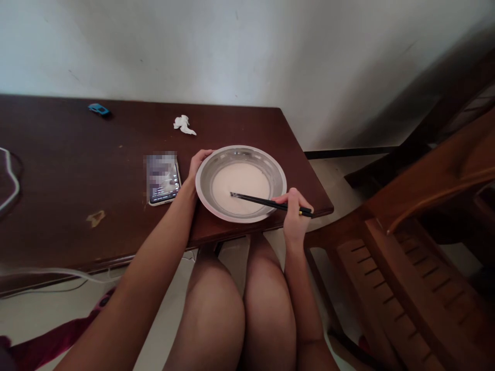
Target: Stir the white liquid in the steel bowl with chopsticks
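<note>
A shiny metal bowl (277, 172) with pale, milky batter in it sits near the front right corner of a dark wooden table (77, 175). My left hand (197, 164) grips the bowl's left rim, fingers curled over the edge. My right hand (293, 214) is closed around a pair of black chopsticks (266, 202) at the bowl's right side. The chopstick tips dip into the batter near the bowl's middle.
A phone (164, 180) with a lit screen lies just left of the bowl. A crumpled white tissue (184, 124) and a small blue object (99, 109) rest further back. A white cable (11, 180) crosses the left edge. A wooden chair (417, 247) stands to the right.
</note>
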A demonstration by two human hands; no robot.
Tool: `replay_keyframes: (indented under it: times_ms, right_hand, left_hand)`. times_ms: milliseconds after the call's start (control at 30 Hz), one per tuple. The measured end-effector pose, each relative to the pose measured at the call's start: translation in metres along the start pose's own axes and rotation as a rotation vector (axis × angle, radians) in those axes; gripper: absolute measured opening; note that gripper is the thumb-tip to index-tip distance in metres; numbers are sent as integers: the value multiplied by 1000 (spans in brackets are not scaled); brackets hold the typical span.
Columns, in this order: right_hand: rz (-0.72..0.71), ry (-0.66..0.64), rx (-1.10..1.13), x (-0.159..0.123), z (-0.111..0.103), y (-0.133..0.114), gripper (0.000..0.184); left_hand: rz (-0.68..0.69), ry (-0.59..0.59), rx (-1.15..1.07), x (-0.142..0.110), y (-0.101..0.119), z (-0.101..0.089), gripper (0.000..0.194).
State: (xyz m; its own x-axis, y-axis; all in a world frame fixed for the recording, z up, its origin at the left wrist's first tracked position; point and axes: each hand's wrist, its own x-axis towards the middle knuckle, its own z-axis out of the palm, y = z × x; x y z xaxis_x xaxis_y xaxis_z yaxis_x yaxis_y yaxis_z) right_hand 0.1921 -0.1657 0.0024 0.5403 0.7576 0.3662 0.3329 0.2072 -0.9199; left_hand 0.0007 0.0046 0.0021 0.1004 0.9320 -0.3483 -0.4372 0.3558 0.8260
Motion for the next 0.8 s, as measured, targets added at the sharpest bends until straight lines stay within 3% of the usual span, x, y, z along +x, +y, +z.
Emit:
replay_keyframes:
  times_ms: [100, 300, 500, 700, 800]
  right_hand:
    - [-4, -102, -49, 1, 1, -2, 44]
    - [-1, 79, -14, 1, -2, -3, 51]
    - [-1, -131, -36, 1, 0, -2, 41]
    - [7, 90, 5, 1, -2, -1, 52]
    - [27, -33, 32, 1, -1, -2, 50]
  left_hand:
    - [-3, -23, -10, 0, 0, -1, 28]
    - [-4, -23, -5, -1, 0, -1, 27]
    - [-14, -47, -30, -1, 0, -1, 30]
    - [2, -37, -14, 5, -4, -5, 28]
    - [10, -45, -10, 6, -5, -7, 26]
